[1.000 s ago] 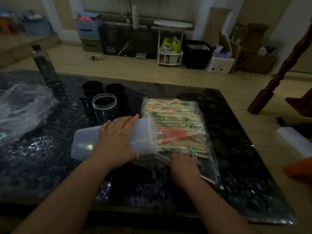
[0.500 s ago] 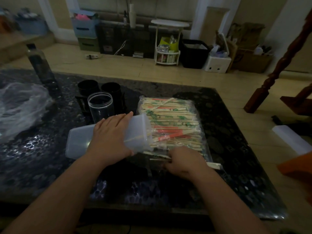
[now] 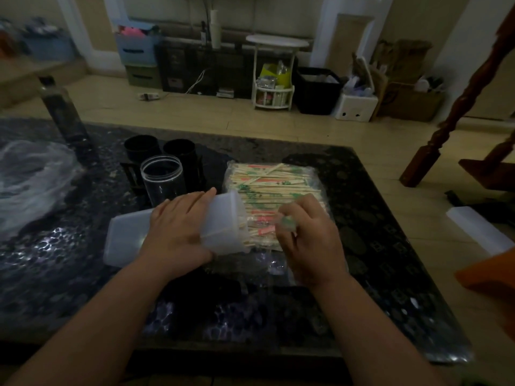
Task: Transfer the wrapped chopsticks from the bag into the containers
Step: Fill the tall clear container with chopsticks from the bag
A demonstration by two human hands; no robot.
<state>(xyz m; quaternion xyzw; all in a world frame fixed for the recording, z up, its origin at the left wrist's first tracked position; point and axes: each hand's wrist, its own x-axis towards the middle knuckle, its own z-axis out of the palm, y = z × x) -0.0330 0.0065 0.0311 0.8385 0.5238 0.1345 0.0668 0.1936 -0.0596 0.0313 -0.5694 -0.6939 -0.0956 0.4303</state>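
Wrapped chopsticks (image 3: 267, 190), thin pale sticks in sleeves printed green and red, lie heaped in a clear plastic bag (image 3: 320, 188) flat on the dark mottled worktop (image 3: 376, 246), their long axis running three to nine o'clock; a translucent white rectangular plastic container (image 3: 125, 240) lies on its side at nine o'clock of the heap, its open mouth facing three o'clock at the stick ends; the left hand (image 3: 178, 232) grasps it, fingers (image 3: 195, 199) over the top wall, thumb on the near wall; the right hand (image 3: 309, 240), the nearer to the heap, has its fingers clenched on a few wrapped chopsticks at the near edge; the mouth lies at nine o'clock from that pinch, so I judge an endwise slide along the sticks' own line would feed them in.
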